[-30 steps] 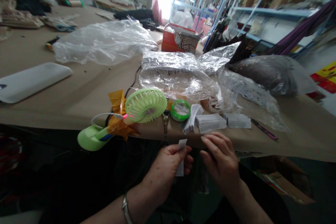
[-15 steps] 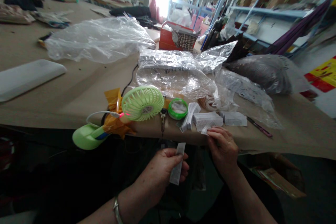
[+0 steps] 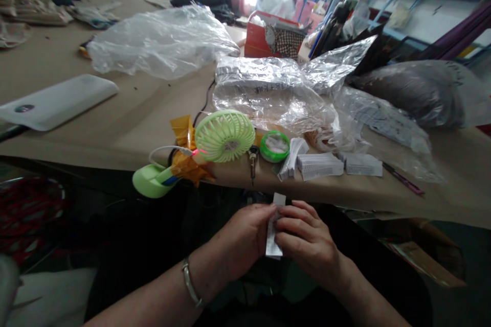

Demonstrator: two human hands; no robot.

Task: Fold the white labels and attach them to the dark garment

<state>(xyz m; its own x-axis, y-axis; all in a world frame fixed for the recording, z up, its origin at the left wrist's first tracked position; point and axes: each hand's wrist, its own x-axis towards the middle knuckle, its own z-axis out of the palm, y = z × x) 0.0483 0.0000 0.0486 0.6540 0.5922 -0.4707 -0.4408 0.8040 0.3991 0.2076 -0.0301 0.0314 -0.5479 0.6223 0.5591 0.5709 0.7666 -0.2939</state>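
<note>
Below the table's front edge, my left hand and my right hand meet, both pinched on a small stack of white paper labels held upright between them. More white label stacks lie on the brown table just above my hands. A green round tin sits left of those stacks. A light-green handheld fan, taped with orange tape and plugged into a white cable, leans over the table edge.
Crumpled clear plastic bags cover the table's middle. A white flat device lies at the left. A red box stands farther back. A dark bagged bundle rests at the right, a thin pen near the front edge.
My right hand came back from the label stacks on the table and joined my left hand on the held labels. The camera view tilted slightly down and right.
</note>
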